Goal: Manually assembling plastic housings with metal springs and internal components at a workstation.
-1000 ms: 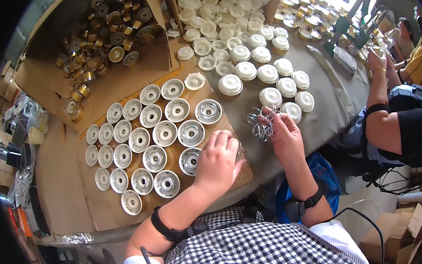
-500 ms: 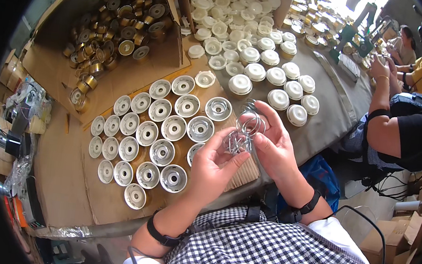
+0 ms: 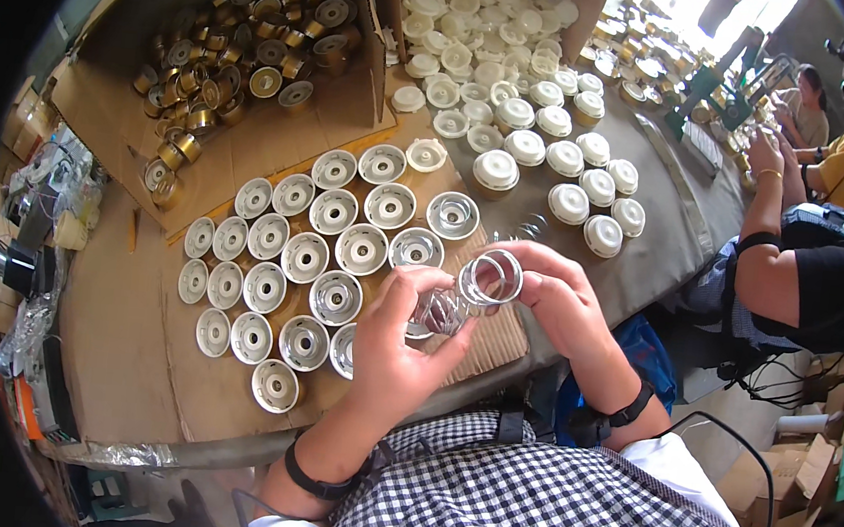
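Note:
My left hand is closed around a tangled bunch of silvery coil springs. My right hand pinches a coil spring at the bunch's right side, its rings facing up. More thin wire coils show just beyond my right fingers. Both hands are held over the table's front edge. Below and to the left stand rows of round cups with pale rims and holed centres. A cup at the right end of the rows has a shinier inside than most.
A cardboard box at the back left holds a heap of gold-coloured cups. White translucent caps are piled behind. White-capped cups stand at the right. A person in dark clothing works at the far right, with others beyond.
The spring at my right fingers has turned, so its rings now face up. My hands have moved slightly lower, and the whole view has shifted a little.

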Motion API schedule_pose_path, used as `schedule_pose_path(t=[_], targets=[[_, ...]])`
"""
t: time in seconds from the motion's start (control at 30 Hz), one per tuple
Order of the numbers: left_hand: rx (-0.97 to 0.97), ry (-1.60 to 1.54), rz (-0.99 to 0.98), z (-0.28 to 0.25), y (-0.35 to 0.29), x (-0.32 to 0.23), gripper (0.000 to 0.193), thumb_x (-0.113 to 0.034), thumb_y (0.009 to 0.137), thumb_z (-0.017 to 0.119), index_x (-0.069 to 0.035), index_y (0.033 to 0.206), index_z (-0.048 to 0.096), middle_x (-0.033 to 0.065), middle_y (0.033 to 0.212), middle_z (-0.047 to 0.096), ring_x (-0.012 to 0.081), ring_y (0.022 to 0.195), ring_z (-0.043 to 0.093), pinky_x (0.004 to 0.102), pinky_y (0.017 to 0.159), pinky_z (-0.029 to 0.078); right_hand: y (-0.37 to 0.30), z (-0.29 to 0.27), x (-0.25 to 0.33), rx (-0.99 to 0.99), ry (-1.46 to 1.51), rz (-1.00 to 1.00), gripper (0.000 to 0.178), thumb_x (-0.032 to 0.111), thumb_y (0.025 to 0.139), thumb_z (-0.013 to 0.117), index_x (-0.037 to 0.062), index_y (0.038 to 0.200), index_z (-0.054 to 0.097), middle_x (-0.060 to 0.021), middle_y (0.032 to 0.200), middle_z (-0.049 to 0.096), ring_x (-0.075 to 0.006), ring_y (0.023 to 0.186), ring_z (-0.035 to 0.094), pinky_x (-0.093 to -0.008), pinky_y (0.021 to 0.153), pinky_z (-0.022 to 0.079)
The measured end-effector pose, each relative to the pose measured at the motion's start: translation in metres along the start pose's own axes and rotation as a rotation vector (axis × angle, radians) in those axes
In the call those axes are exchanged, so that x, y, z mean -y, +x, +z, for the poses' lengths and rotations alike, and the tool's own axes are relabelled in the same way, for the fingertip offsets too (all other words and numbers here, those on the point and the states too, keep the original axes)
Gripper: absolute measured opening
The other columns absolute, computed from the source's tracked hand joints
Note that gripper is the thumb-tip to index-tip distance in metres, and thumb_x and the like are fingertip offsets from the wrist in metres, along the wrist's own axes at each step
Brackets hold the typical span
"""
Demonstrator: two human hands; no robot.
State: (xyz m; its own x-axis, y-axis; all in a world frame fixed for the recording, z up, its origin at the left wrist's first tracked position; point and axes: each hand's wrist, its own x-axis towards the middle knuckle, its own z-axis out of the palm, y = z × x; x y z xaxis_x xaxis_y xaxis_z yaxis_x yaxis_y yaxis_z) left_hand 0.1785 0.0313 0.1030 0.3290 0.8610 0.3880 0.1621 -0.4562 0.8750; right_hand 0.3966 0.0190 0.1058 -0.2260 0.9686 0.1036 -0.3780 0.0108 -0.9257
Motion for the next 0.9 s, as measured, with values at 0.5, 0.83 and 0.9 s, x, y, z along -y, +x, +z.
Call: schedule_pose_path(t=[0.5, 0.83, 0.9], targets=[[0.036, 0.001, 0.03, -0.012, -0.014, 0.006, 0.044, -0.011, 0.083, 0.085, -0.001, 0.119, 0.06, 0.0101, 0.115, 0.061, 0.0178, 0.1, 0.063, 0.0303, 0.082, 0.056, -0.005, 0.029, -0.003, -0.042, -0.352, -0.146, 0.04, -0.006, 0.093, 0.063, 0.0006, 0.133, 0.062, -0.0041, 0.112, 0.061, -0.0088, 0.103, 0.06, -0.0268, 0.086, 0.056], [-0.027, -1.186, -0.494, -0.022, -0.023, 0.015, 0.043, -0.036, 0.105, 0.06, 0.0, 0.129, 0.057, 0.0083, 0.105, 0.071, 0.0143, 0.083, 0.068, 0.027, 0.073, 0.056, 0.003, 0.026, -0.014, 0.021, -1.133, -0.811, 0.046, -0.008, 0.088, 0.064, 0.0101, 0.131, 0.068, -0.0137, 0.112, 0.065, -0.0252, 0.087, 0.068, -0.0346, 0.07, 0.058], [-0.021, -1.131, -0.496, -0.025, -0.026, 0.015, 0.044, -0.038, 0.105, 0.059, -0.001, 0.128, 0.057, 0.0082, 0.106, 0.071, 0.0138, 0.083, 0.068, 0.0263, 0.071, 0.055, -0.002, 0.042, -0.013, -0.118, -0.733, -0.506, 0.044, -0.002, 0.095, 0.06, 0.0084, 0.138, 0.06, -0.0133, 0.112, 0.066, -0.0251, 0.089, 0.069, -0.0331, 0.069, 0.059]])
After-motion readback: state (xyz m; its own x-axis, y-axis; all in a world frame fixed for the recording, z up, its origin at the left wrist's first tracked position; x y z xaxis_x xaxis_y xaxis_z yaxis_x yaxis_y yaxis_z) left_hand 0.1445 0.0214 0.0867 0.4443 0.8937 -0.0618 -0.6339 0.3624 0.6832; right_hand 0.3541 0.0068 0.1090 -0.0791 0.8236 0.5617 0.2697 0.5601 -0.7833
